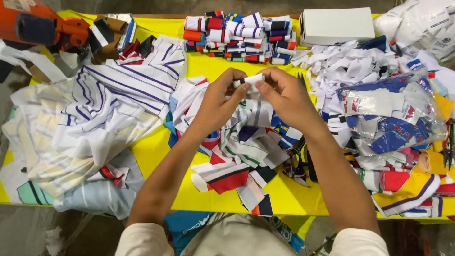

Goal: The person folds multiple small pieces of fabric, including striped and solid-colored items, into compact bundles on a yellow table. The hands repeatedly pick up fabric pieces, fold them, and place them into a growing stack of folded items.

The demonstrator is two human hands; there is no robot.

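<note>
My left hand [219,100] and my right hand [284,97] meet above the middle of a yellow table [156,147]. Together they pinch a small rolled white fabric strip with a dark stripe [248,81], held between the fingertips of both hands. Below the hands lies a loose heap of striped fabric strips [241,156] in white, red, black, green and blue. A stack of several rolled strips [239,38] stands at the far edge, straight beyond the hands.
Striped white garments [109,104] are piled at the left. A white box [337,26] sits at the back right. White scraps [350,66] and a clear plastic bag of cloth pieces [393,118] lie at the right. Black scissors [296,163] rest under my right forearm. An orange tool [42,26] is at the back left.
</note>
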